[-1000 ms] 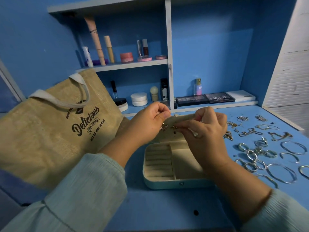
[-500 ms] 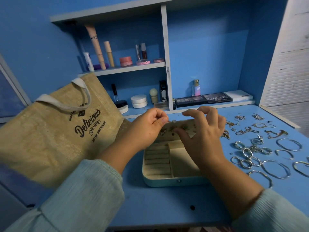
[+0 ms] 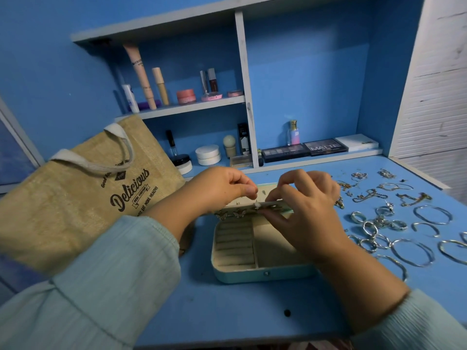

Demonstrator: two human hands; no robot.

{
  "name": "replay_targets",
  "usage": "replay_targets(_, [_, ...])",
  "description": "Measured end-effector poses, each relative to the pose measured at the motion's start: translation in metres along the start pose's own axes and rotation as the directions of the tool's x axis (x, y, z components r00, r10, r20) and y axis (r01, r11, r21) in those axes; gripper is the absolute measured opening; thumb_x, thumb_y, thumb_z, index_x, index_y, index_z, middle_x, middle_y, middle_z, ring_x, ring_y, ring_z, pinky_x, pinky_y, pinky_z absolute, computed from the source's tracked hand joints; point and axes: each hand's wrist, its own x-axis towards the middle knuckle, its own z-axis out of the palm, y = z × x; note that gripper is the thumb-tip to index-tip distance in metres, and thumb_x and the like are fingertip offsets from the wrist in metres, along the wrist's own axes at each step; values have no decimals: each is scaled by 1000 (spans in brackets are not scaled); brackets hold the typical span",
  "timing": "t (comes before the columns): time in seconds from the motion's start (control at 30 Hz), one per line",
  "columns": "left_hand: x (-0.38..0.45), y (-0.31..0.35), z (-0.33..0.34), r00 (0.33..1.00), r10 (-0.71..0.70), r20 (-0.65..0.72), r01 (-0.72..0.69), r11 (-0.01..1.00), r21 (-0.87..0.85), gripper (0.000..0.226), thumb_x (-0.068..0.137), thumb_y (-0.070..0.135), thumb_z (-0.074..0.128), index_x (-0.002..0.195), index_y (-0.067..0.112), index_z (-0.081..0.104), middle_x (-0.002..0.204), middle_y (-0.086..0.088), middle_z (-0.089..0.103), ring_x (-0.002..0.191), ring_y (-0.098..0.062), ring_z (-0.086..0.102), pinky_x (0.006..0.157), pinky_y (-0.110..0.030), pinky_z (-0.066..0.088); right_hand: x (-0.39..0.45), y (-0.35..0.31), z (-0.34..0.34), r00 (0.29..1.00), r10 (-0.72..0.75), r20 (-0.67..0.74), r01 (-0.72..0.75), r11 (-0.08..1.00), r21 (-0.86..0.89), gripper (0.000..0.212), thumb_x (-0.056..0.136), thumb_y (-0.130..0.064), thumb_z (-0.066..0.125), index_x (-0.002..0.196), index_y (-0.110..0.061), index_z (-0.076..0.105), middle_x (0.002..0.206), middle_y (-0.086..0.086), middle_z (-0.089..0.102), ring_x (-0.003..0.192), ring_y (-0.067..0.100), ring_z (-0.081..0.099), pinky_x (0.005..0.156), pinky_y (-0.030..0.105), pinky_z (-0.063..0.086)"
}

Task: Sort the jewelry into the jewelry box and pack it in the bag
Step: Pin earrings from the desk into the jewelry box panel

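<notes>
An open pale-green jewelry box [image 3: 252, 272] with a cream lining lies in the middle of the blue desk. Its lid flap [image 3: 249, 207] is tilted toward me and carries butterfly earrings [image 3: 238, 213]. My left hand [image 3: 219, 188] pinches a small earring back at the flap's upper edge. My right hand [image 3: 305, 210] holds the flap's right part between thumb and fingers. Rings [image 3: 370, 227], bangles [image 3: 413, 251] and chains [image 3: 369, 195] lie spread on the desk to the right. A jute tote bag [image 3: 83, 193] printed "Delicious" leans at the left.
Shelves behind the box hold cosmetics tubes [image 3: 141, 74], jars [image 3: 207, 154], a perfume bottle [image 3: 293, 132] and makeup palettes [image 3: 324, 147]. A white slatted panel [image 3: 434, 84] closes off the right side. The desk's front edge runs just below my sleeves.
The lid flap has tipped further toward me, showing its edge. My right hand moved from pressing the flap's face to holding its right part; my left hand stays pinched at its top.
</notes>
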Motion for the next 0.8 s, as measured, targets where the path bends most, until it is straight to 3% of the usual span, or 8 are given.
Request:
replay_targets(0.13, [1,-1,3,999,-23,38,21,998,53,17,87,36,60,71,38,64,72,28,60,56,19,49,58,-16,35,-4,2,2,1000,-13,-8,13,1000,4,25,72,-46,60,72,-22,67,88,-2,61,90,20,38,77,26,12])
replay_targets(0.17, [1,-1,4,999,-28,37,26,998,59,16,87,37,60,71,38,65,72,28,59,56,19,49,58,-17,35,-5,2,2,1000,-13,-6,13,1000,5,25,73,-46,60,72,-22,67,88,-2,61,91,20,38,77,26,13])
replay_targets(0.3, [0,-4,7,999,-40,17,39,997,61,15,84,39,62,70,40,64,79,28,60,85,4,55,76,-19,42,-6,2,3,1000,-10,-17,10,1000,18,24,73,-45,61,72,-22,67,88,-2,61,90,20,38,76,26,13])
replay_targets(0.53, [0,-2,10,998,-24,50,20,996,83,16,85,36,62,71,41,60,79,27,57,80,5,52,70,-13,39,-8,3,4,1000,1,-23,0,999,35,25,73,-45,61,72,-21,68,87,-1,61,90,21,38,75,26,13])
replay_targets(0.8, [-3,0,12,999,-29,18,30,999,-26,13,88,33,60,76,38,61,81,25,58,80,7,52,66,-10,38,-8,3,4,1000,4,-25,-3,999,33,25,72,-44,61,73,-20,68,87,-1,62,89,21,38,74,26,13])
